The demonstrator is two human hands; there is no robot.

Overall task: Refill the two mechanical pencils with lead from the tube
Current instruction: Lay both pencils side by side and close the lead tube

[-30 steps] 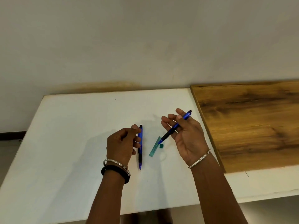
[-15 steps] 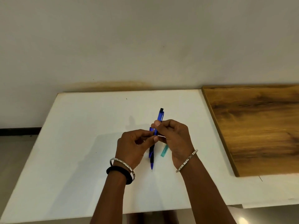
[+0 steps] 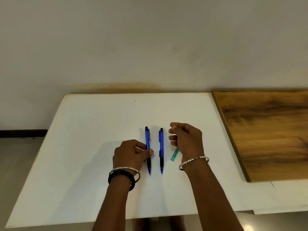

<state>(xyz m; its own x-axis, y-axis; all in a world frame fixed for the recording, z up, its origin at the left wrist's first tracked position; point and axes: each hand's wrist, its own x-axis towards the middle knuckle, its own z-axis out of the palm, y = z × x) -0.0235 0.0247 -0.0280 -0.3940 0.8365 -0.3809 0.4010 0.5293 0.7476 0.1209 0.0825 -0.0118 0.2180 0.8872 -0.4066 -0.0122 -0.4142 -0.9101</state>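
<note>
Two blue mechanical pencils with black grips lie side by side on the white table (image 3: 83, 147), tips toward me. My left hand (image 3: 131, 154) rests on the table with its thumb and fingers pinching the left pencil (image 3: 147, 140) at mid-barrel. The right pencil (image 3: 161, 145) lies free. My right hand (image 3: 186, 139) hovers just right of it, fingers loosely curled and holding nothing. The teal lead tube (image 3: 174, 155) lies flat under my right palm, partly hidden by the hand.
A brown wooden board (image 3: 266, 134) covers the table's right side, its edge a little right of my right hand. A pale wall rises behind the table. Floor shows at the left and below the front edge.
My right hand has laid its pencil down beside the other and let go. Both hands, joined over the pencils half a second ago, have moved apart. My left hand still holds the left pencil.
</note>
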